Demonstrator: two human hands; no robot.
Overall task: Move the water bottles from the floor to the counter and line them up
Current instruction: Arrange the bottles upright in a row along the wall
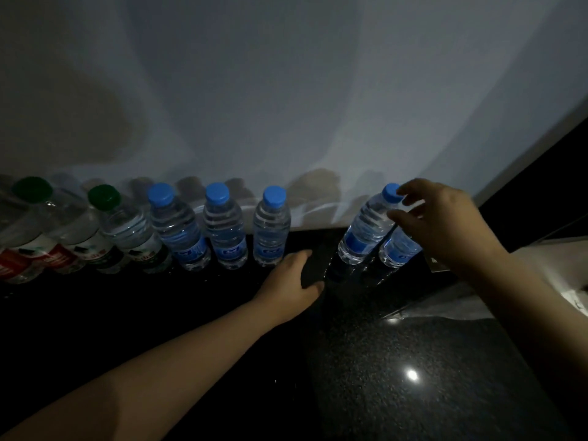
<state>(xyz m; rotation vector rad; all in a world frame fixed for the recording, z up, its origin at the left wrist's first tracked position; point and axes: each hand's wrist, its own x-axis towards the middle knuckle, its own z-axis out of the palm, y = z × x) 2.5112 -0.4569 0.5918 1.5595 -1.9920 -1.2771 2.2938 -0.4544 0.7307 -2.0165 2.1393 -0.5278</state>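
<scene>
Several water bottles stand in a row against the wall on the black counter [366, 361]: green-capped ones [127, 230] at the left, then three blue-capped ones [270, 227]. Further right, a blue-capped bottle [366, 230] leans to the right. My right hand [445, 224] pinches it at the top, fingertip on the cap and thumb on the shoulder. Another blue-labelled bottle [399, 249] stands just behind it, its top hidden under that hand. My left hand [292, 281] rests on the counter in the gap between the row and the leaning bottle, with nothing visible between thumb and fingers.
The scene is dim. A pale wall [286, 106] rises directly behind the bottles. The counter ends at the right, where a lighter surface [547, 265] lies beyond its edge.
</scene>
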